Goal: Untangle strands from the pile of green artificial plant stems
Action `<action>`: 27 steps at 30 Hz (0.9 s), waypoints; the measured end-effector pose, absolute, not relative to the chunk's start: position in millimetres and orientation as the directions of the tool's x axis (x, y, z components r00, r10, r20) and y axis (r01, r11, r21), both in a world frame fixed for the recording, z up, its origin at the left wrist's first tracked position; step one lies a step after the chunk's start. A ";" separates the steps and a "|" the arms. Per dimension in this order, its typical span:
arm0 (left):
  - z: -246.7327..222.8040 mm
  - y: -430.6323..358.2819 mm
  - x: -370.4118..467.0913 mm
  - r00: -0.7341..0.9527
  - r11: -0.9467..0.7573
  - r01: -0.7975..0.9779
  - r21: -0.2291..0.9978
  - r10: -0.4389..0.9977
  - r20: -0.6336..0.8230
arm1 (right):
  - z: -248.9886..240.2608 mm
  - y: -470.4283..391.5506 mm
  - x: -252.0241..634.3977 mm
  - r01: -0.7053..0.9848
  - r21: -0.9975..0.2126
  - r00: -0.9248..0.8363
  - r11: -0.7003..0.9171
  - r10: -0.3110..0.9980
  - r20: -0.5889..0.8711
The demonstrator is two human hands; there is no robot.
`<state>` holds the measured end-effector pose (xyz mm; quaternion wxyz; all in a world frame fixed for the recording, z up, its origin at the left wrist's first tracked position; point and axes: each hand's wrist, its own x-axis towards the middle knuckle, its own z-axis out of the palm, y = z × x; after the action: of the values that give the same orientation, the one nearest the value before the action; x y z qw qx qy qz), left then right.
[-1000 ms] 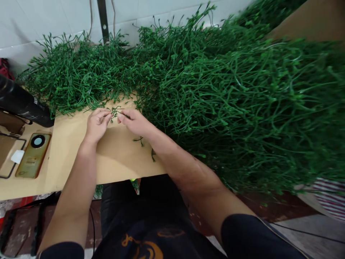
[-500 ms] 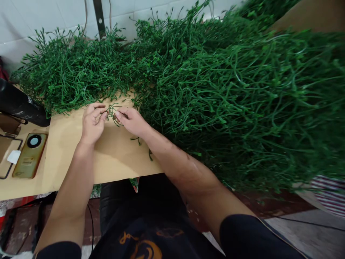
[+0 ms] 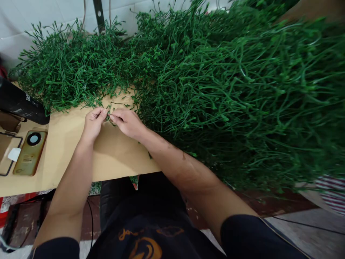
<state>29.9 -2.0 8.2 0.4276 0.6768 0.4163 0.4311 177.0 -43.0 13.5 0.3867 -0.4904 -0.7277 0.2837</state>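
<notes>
My left hand [image 3: 94,122] is pinched on a thin green sprig [image 3: 108,112] over the tan board [image 3: 121,156]. Touching the same sprig from the right, my right hand [image 3: 126,122] has its thumb and fingers closed on it. The two sets of fingertips are almost together. Behind my hands lies a heap of green plastic-looking stems [image 3: 75,68] with small forked tips. A much larger heap [image 3: 229,93] of the same stems fills the right side, close beside my right forearm.
At the left are a black bottle [image 3: 23,102] lying tilted, a phone [image 3: 30,153] with a round camera and a black-framed item [image 3: 7,153]. A tiled wall [image 3: 48,16] stands behind. A striped cloth [image 3: 331,194] shows at the lower right.
My left fingers have closed from a looser spread, and both hands have come nearer each other around the sprig. The view has shifted slightly.
</notes>
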 end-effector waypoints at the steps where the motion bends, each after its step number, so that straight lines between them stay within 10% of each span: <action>1: 6.6 -1.0 29.5 0.279 -0.282 0.189 0.940 0.934 0.224 | 13.7 -42.6 177.2 0.501 -0.783 -0.230 0.369 0.929 0.291; 16: -11.0 8.7 39.2 0.116 -0.230 0.295 0.927 0.972 0.204 | 20.8 -46.1 180.9 0.518 -0.741 -0.382 0.428 0.890 0.248; 27: -11.6 13.3 22.0 0.260 -0.236 0.180 0.955 0.948 0.186 | 9.8 -34.7 188.6 0.208 -0.954 -0.218 0.214 0.961 0.168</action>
<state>22.0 13.3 -11.6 0.4449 0.6573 0.4288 0.4315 188.6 -34.7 9.8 0.4330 -0.4513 -0.6478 0.4350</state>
